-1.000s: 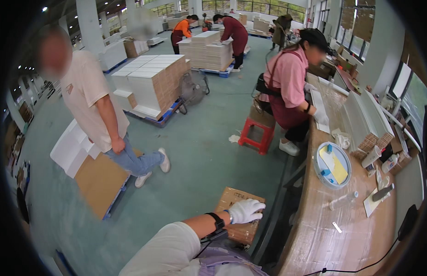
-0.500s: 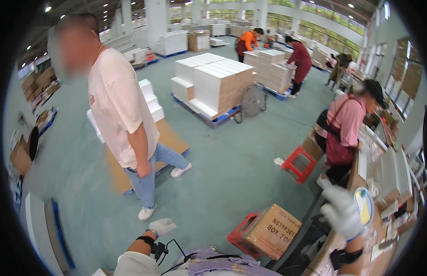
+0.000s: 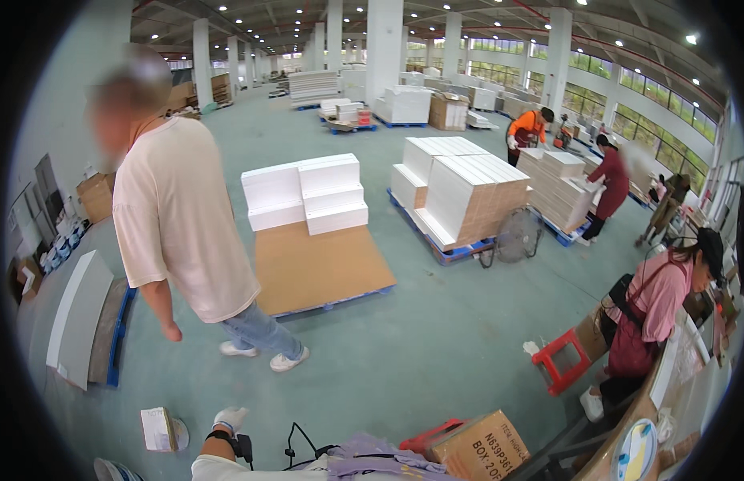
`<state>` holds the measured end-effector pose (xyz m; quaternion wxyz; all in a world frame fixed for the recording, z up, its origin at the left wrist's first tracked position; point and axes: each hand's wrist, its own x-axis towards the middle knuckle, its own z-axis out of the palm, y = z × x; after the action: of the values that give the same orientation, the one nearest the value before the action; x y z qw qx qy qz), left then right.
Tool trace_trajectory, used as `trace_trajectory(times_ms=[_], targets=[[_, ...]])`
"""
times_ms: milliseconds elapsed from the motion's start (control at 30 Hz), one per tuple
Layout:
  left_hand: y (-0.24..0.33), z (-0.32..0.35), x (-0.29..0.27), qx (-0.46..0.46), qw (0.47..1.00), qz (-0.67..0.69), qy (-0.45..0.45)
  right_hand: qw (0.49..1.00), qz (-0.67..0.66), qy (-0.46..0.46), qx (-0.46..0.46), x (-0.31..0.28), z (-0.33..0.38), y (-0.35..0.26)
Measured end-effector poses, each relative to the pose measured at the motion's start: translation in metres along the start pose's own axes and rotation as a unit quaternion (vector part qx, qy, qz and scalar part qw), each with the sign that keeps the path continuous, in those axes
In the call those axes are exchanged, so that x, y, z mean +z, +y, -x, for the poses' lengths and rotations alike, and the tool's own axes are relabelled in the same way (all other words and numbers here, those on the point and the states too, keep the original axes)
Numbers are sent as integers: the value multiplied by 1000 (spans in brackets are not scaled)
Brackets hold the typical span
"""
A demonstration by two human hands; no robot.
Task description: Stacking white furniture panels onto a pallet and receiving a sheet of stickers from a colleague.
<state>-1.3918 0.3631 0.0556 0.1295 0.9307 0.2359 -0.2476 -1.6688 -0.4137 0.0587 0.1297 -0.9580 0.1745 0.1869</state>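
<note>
My left hand (image 3: 231, 418), in a white glove, hangs low over the floor with its fingers loosely stretched and nothing seen in it. Nearest to it are a small white box (image 3: 157, 430) and a pale round thing, partly hidden behind the box. My right hand is out of the picture. At the lower right, a round white container (image 3: 635, 450) with a blue rim and something yellow inside stands on the workbench (image 3: 600, 465). A brown carton (image 3: 484, 449) sits near my front, by a red stool (image 3: 432, 435).
A person (image 3: 179, 216) walks close by on the left. White boards (image 3: 304, 192) stand on a cardboard-topped pallet (image 3: 324, 272). Further right are a loaded pallet (image 3: 468, 192), a floor fan (image 3: 518, 236), another red stool (image 3: 562, 362) and a person (image 3: 648, 309) at the bench.
The view has swung left and up. My right hand, earlier beside the round container, has left the picture. The walking person has moved on; my left hand sits lower and further left.
</note>
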Motion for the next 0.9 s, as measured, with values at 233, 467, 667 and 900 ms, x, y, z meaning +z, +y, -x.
trace_trajectory(times_ms=[233,467,667,900], targets=[[133,65,-41,114,992,60,11,980,-174,-84,-34,64,-18,62],[136,59,-26,164,986,40,-11,989,-128,-46,-56,45,-25,26],[107,45,0,91,994,14,-51,968,-220,-121,32,-108,-37,-255],[115,36,4,95,994,3,-57,970,-137,-185,83,-14,-30,-150]])
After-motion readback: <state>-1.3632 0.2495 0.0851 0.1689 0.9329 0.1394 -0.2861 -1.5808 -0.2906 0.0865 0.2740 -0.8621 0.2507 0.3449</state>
